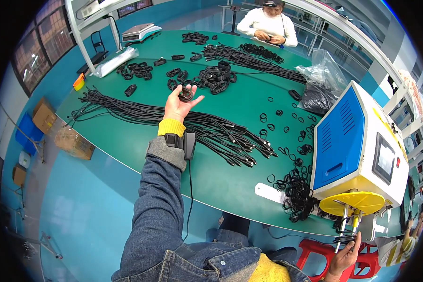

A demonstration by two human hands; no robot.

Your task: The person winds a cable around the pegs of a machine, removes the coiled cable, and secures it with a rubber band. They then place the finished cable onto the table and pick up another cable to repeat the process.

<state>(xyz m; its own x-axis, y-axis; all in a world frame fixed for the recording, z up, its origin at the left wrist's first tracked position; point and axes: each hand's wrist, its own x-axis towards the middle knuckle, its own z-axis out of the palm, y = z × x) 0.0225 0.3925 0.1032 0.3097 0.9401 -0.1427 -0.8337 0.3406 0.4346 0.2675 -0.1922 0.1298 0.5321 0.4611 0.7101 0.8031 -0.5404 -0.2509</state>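
Observation:
Out over the green table, my left hand [177, 107] holds a small coiled black cable [185, 95] in its curled fingers, with one digit sticking out to the side. Beneath that wrist runs a long bundle of straight black cables [211, 129] with metal plug ends toward the right. At the lower right, my right hand [344, 261] is at the metal prongs below the yellow disc [352, 203] of a winding machine [357, 141]. Black cable [345, 239] is looped round those prongs, and my right fingers close against it.
Coiled cables [216, 77] lie in piles beyond my left hand. Black rubber rings [296, 192] are heaped beside the machine, near a white strip [269, 192]. A clear plastic bag [319, 84] stands behind. Across the table sits a person [268, 26]. Red stools [315, 254] are below.

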